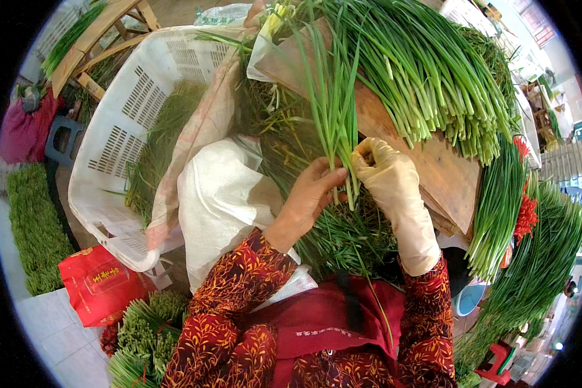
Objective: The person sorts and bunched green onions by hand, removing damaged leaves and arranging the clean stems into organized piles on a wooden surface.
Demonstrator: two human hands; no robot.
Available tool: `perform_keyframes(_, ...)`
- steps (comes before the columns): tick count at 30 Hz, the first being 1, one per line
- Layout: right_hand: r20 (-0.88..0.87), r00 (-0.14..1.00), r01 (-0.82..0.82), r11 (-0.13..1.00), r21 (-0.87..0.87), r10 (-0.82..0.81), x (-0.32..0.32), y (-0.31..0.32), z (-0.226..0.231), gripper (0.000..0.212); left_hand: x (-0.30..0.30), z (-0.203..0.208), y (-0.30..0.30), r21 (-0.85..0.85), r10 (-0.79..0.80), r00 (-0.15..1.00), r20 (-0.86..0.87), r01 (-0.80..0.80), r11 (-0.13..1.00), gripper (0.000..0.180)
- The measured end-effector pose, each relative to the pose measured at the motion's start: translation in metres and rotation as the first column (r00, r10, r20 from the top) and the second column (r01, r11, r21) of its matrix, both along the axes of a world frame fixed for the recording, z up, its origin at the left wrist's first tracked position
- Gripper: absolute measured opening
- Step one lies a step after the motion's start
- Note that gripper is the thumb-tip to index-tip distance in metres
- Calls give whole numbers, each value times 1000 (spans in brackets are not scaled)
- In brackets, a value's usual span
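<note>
My bare left hand (312, 194) is closed round a small bunch of garlic chives (335, 110), near its pale lower ends. The leaves point away from me and the cut ends hang just below my fingers. My right hand (383, 169) wears a cream rubber glove. Its fingers are pinched together at the right side of the same bunch, but what lies between them is too small to make out. A large heap of chives (427, 77) rests on a wooden board (443, 171) beyond my right hand. Loose leaves and trimmings (333, 242) lie under my hands.
A white plastic crate (103, 155) with grassy scraps stands at the left, beside a white woven sack (216, 184). A red bag (103, 284) and bundled chives (152, 330) sit at lower left. More bundles (533, 252), red ties (526, 210) and a blue basin (470, 299) are at right.
</note>
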State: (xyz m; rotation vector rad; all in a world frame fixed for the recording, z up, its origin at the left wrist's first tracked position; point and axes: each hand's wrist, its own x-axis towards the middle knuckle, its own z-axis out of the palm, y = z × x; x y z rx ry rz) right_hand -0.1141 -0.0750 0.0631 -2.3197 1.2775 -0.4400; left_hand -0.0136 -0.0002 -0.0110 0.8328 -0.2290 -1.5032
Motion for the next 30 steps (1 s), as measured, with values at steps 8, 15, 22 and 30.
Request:
perform_keyframes(8,84,987,-109,959,-261,135,2,3,-8,21,-4,3,-4,-36,8,1000,19,-8,999,33)
perform_keyframes(15,-103,995,15,999,38,-11,6,-5,0,23,-9,4,-6,-87,36,999,10,-35,996,41)
perform_keyframes(22,-124,992,34,997,69,-25,5,-5,0,23,-9,6,-5,-26,19,999,43,-18,1000,38)
perform_keyframes(30,-229,973,-1,994,-108,-24,5,-8,-6,22,-11,-1,-2,-69,92,992,89,-86,994,39)
